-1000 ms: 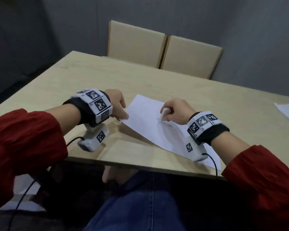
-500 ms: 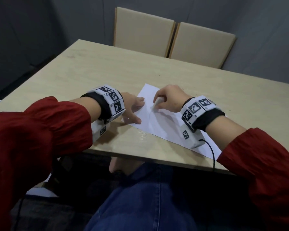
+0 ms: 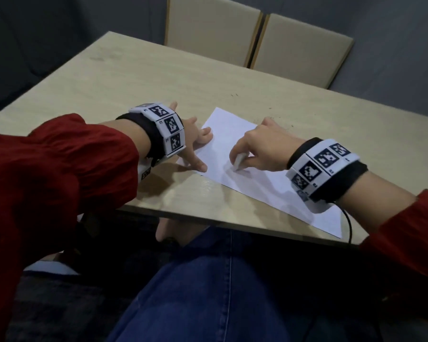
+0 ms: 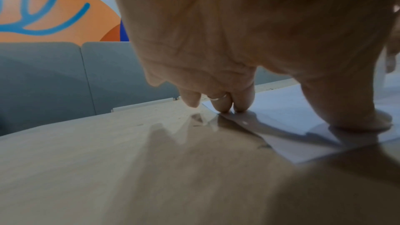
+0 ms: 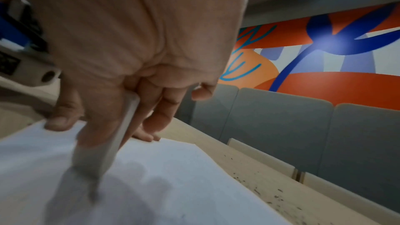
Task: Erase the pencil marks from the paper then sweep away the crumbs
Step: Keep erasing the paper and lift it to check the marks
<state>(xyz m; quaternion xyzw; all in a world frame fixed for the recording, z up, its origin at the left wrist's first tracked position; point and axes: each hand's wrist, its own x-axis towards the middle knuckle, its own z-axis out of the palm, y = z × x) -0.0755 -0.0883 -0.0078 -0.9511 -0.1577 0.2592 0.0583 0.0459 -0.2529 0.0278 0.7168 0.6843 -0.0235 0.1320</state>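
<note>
Gripping the eraser (image 3: 239, 161), tip tilted down onto paper (image 3: 265, 183), right hand (image 3: 260, 151); left hand (image 3: 195, 146) flat.

From my right wrist view the eraser (image 5: 101, 145) smears with motion blur. My right hand (image 3: 262, 150) hides most of it. Pencil marks on the paper (image 3: 235, 134) are too faint to read.

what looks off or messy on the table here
Dark eraser crumbs lie scattered on the bare table just past the paper's far edge, not yet swept. The paper also lies askew to the table edge. Otherwise ordinary: the left hand pins the sheet, the right hand works the eraser.
</note>
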